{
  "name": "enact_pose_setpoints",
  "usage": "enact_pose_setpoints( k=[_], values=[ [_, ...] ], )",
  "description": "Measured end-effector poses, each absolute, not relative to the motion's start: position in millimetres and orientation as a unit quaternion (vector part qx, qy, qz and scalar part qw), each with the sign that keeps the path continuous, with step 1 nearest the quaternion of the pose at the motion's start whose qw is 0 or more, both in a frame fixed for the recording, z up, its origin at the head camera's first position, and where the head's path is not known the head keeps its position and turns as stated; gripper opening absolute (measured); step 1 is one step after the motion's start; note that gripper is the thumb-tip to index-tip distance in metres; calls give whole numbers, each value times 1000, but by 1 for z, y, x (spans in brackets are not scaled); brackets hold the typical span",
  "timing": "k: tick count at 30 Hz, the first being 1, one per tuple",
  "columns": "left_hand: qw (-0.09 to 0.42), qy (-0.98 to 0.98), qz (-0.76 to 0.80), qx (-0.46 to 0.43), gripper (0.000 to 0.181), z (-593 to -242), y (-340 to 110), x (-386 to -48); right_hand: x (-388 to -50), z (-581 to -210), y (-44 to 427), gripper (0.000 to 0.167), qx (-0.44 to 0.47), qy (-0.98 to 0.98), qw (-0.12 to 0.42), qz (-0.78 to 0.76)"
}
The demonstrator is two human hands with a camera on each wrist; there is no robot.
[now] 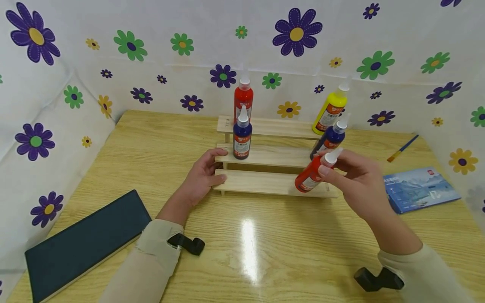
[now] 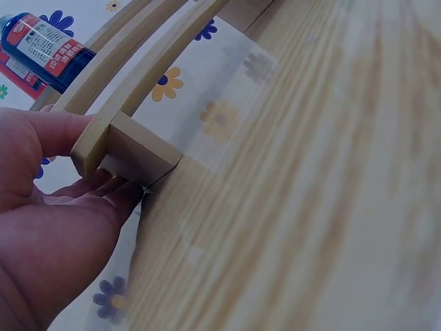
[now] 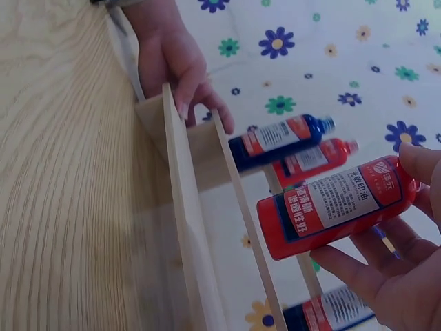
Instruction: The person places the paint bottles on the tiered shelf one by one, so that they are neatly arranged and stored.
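My right hand [image 1: 358, 183] holds a red ink bottle [image 1: 311, 176] by its upper part, tilted, near the right end of the bottom step of a three-tier wooden rack [image 1: 261, 182]. In the right wrist view, its label [image 3: 337, 196] faces the camera. At the rack's left end, my left hand [image 1: 198, 179] grips the side, thumb on the bottom step and fingers around the end support. A blue bottle [image 1: 242, 141] stands upright on the middle step's left, before another red bottle [image 1: 243, 96] on the top. On the right are a yellow bottle [image 1: 331, 110] and a second blue bottle [image 1: 330, 138], partly hidden.
A dark flat panel [image 1: 89, 244] lies at the table's left. To the right are a blue box [image 1: 422, 189] and a paintbrush [image 1: 402, 148]. Flower-printed cloth [image 1: 151, 80] hangs behind and beside the wooden table [image 1: 212, 256].
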State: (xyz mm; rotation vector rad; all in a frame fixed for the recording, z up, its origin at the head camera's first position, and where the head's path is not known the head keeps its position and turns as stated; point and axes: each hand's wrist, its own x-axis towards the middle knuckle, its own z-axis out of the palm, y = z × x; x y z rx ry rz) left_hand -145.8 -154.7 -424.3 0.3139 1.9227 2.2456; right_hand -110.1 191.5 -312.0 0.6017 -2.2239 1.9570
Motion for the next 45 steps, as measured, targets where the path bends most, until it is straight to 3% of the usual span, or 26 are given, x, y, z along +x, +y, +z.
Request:
enact_pose_setpoints(
  k=[26,36,45],
  values=[
    [82,655,745,97,58,-423,-155,-145,-137,-322,95,26,258,-740,42,620],
    [86,660,740,92,58,-422,-155,-146,-140,-340,74,27,255,-744,16,618],
    [90,662,739,87,56,-423,-155,-146,-144,-352,67,27,274,-751,27,601]
  ],
)
